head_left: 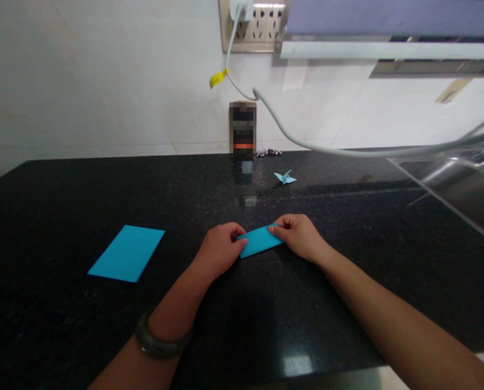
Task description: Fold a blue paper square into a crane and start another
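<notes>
A small folded strip of blue paper point(259, 241) lies on the black stone counter point(63, 195), held at both ends. My left hand point(219, 249) pinches its left end with curled fingers. My right hand point(298, 234) pinches its right end the same way. A dark bangle sits on my left wrist. A stack of blue paper sheets point(127, 253) lies flat to the left of my hands. A small pale blue folded paper bird point(285, 177) stands farther back on the counter.
A phone point(243, 130) leans upright against the white wall at the back. A grey cable point(307, 142) runs from a wall socket point(252, 24) across to the right. A metal sink edge point(449, 179) shows at the right.
</notes>
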Demonstrator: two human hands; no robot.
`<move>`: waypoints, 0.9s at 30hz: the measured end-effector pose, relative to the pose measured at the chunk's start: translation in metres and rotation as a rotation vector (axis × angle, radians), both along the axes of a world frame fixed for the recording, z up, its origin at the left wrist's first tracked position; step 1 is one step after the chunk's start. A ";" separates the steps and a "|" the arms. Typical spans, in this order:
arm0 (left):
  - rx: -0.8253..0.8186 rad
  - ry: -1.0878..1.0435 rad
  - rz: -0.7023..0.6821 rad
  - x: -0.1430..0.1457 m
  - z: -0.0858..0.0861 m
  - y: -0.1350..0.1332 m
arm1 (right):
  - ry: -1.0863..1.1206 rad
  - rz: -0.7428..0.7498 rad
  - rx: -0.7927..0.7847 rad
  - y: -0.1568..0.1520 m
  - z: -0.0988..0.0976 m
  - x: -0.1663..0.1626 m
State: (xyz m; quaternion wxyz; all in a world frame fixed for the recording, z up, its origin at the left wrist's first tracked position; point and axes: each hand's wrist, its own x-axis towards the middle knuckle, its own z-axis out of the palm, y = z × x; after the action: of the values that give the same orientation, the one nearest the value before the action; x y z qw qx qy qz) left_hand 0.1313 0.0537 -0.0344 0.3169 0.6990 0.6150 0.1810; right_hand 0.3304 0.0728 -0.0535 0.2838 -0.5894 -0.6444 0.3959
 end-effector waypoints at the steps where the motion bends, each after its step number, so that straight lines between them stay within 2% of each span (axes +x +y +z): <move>1: 0.067 0.060 -0.006 0.000 0.000 -0.001 | -0.039 0.006 0.025 0.000 -0.001 0.000; 4: 0.283 0.197 -0.067 0.002 0.000 -0.003 | -0.108 0.017 0.068 0.001 -0.002 -0.001; 7: 0.374 0.246 -0.169 0.002 -0.002 -0.004 | -0.137 0.021 0.081 0.001 -0.001 -0.002; 14: 0.337 0.328 -0.258 0.001 -0.008 -0.005 | -0.184 0.021 0.074 0.001 0.005 -0.004; 27: 0.254 0.223 -0.222 0.002 -0.005 -0.004 | -0.201 0.026 0.114 0.000 0.004 -0.005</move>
State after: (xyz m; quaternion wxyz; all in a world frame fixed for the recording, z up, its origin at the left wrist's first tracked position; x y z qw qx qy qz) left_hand 0.1330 0.0493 -0.0389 0.1744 0.8125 0.5377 0.1427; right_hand 0.3258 0.0729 -0.0493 0.2454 -0.6007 -0.6987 0.3012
